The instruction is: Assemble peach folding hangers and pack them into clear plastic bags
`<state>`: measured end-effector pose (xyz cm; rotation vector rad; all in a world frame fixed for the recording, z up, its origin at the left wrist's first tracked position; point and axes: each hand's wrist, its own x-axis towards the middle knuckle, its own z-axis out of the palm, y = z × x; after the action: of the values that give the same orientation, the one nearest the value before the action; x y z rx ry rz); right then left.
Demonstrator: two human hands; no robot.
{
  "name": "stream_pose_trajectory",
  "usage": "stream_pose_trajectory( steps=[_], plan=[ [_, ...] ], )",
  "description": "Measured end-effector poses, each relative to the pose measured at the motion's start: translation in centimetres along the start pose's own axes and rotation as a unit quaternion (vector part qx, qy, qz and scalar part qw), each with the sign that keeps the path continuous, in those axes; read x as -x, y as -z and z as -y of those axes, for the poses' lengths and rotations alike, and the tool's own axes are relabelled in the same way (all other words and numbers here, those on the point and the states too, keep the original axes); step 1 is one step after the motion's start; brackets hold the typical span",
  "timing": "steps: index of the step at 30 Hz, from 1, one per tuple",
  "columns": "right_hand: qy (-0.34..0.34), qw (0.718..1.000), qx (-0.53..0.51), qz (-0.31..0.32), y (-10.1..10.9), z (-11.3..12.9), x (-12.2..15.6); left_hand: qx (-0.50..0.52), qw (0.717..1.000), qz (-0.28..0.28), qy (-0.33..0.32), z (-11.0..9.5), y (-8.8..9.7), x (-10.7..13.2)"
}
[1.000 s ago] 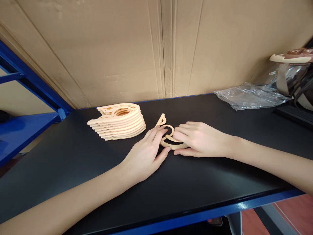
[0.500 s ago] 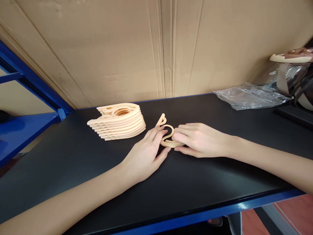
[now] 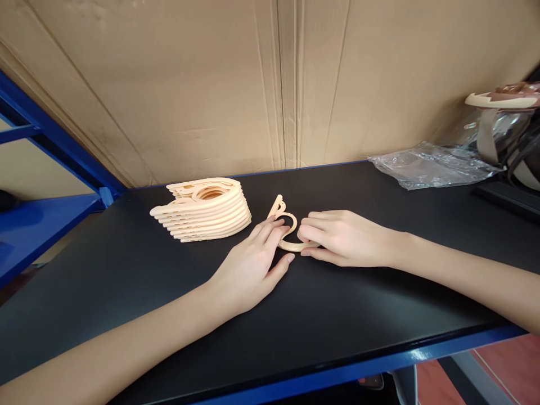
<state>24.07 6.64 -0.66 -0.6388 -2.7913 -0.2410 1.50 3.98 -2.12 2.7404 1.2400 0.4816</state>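
A cream-coloured plastic folding hanger lies on the black tabletop between my hands, with its curved hook and one slim arm end showing. My left hand holds its left part, the fingers bent over it and the thumb apart at the near side. On the other side, my right hand pinches the right arm of the hanger between thumb and fingers. Much of both arms is hidden under the fingers. Left of my hands stands a neat stack of folded hangers of the same kind.
A crumpled clear plastic bag lies at the back right, beside a dark object with straps. Brown cardboard stands upright behind the table. Blue metal framing rises at the left, and a blue edge runs along the front.
My right hand has shifted slightly up, along with the hanger's right arm. The hook has moved a little left, and my left thumb has come away from the hanger.
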Motion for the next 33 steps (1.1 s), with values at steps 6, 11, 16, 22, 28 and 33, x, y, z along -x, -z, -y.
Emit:
stream_pose_trajectory(
  steps=[6, 11, 16, 22, 28, 33],
  plan=[
    [-0.005, 1.0, -0.003, 0.002, 0.2, -0.1, 0.0, -0.001, 1.0, 0.004, 0.0, 0.0, 0.1, 0.0],
    [-0.052, 0.999, 0.008, 0.001, 0.3, -0.8, 0.1, 0.0, 1.0, 0.004, -0.007, 0.0, 0.1, 0.0],
    [-0.126, 0.992, 0.024, 0.007, -0.1, -2.0, 0.4, -0.01, 1.0, 0.012, -0.003, 0.0, 0.1, 0.0],
    [-0.144, 0.989, -0.01, 0.004, -0.4, -2.4, 0.4, -0.011, 1.0, 0.015, -0.004, -0.1, 0.2, 0.0],
    [-0.111, 0.994, -0.001, 0.007, -0.5, -2.1, 0.4, -0.01, 1.0, 0.014, -0.002, -0.2, 0.2, 0.1],
    [-0.108, 0.994, -0.011, 0.014, -0.5, -2.1, 0.5, -0.007, 1.0, 0.013, -0.012, 0.0, 0.2, 0.0]
  ],
)
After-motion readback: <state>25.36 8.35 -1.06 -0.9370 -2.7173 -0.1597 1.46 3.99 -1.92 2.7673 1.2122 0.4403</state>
